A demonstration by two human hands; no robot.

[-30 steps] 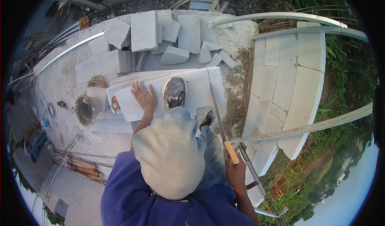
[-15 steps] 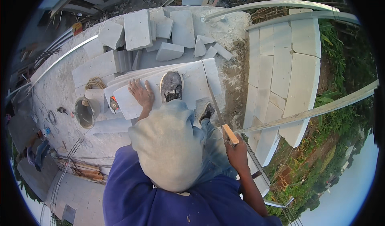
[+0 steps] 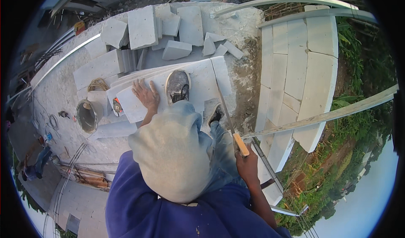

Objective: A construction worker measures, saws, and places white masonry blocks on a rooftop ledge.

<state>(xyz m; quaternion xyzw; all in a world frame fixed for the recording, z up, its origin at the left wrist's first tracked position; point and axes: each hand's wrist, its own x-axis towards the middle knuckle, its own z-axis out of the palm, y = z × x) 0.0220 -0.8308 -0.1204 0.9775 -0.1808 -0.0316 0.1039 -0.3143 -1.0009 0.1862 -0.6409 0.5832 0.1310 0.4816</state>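
Observation:
My left hand [image 3: 146,95] lies flat with fingers spread on the top one of several stacked pale concrete blocks [image 3: 128,101]. My shoe [image 3: 178,86] presses on the same block, to the right of that hand. Wrapped round the wooden handle [image 3: 241,145] of a handsaw is my right hand [image 3: 247,164]. The long saw blade [image 3: 224,100] reaches away from me to a cut line near the block's right end. Beyond the line is a short end piece [image 3: 222,72]. How deep the cut goes I cannot tell.
Loose blocks and offcuts [image 3: 177,50] lie on the far side. To the left are a bucket [image 3: 88,115], coiled cord [image 3: 98,84] and a red-and-black tool [image 3: 117,106]. A block wall [image 3: 295,69] stands at right, crossed by a long bar [image 3: 337,116]. Another person [image 3: 38,164] is far left.
The saw and my right hand have drawn back slightly toward me relative to the block. My left hand and shoe keep their places on it. The whole view has shifted a little.

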